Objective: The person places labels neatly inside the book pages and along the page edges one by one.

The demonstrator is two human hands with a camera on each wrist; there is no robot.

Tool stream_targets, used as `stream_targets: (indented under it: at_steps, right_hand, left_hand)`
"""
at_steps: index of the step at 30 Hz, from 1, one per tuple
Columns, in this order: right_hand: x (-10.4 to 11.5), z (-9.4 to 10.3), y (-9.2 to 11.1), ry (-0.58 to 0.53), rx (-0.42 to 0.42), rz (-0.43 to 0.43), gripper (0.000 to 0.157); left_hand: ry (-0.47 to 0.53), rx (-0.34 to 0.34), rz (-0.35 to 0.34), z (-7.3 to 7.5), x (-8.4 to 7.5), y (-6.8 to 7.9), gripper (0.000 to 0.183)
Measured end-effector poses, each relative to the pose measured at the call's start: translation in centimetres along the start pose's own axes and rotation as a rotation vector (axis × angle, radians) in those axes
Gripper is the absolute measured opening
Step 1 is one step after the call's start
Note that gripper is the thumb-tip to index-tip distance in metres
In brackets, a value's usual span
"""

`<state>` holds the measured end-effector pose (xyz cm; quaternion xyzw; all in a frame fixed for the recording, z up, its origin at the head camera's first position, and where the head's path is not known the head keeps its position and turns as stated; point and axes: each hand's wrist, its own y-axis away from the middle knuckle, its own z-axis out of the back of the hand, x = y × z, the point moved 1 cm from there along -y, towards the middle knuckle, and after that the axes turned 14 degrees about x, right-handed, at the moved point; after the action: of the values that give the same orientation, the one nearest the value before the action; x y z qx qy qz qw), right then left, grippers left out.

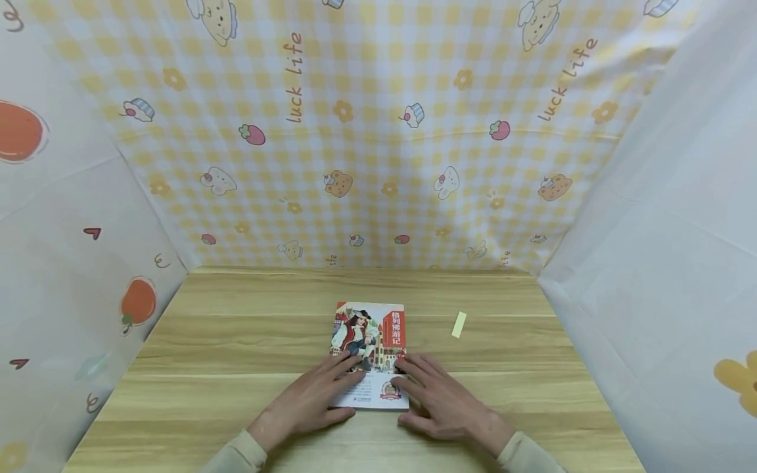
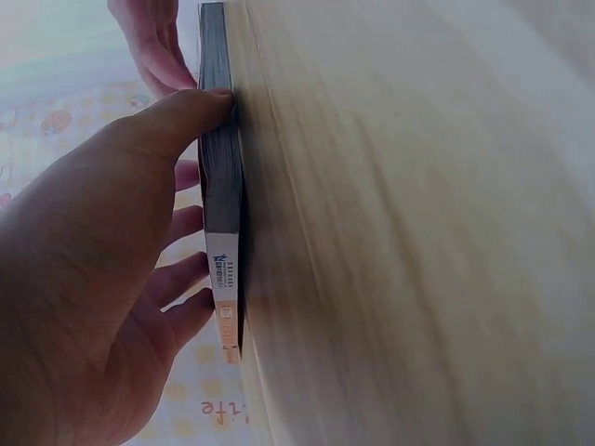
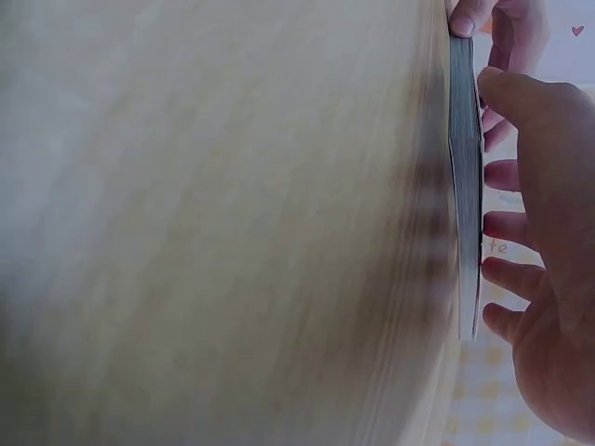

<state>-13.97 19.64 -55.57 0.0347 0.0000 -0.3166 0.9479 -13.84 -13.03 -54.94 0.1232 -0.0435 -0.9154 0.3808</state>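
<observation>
Head view high, forward and down; wrist views low, close, edge-on to that same book (image 1: 380, 358)!

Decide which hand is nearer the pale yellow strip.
Right: the right hand lies in front of the pale yellow strip; the left hand is farther off, on the left side of the Gulliver's Travels book.

Bare left hand (image 2: 98, 251): thumb on dark page edge of rectangular paper book (image 2: 220, 181) with white-and-orange spine. Book: flat on pale wood-grain tabletop (image 2: 409, 232). Bare right hand (image 2: 152, 42): at book end opposite spine.
</observation>
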Motion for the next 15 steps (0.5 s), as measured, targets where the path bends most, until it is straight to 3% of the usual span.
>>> stream_targets:
  at_steps: [15]
  right_hand:
    - [0.04, 0.06, -0.39, -0.018, 0.018, -0.017, 0.061]
  left_hand:
    - [-0.006, -0.009, -0.002, 0.14, -0.08, 0.0, 0.067]
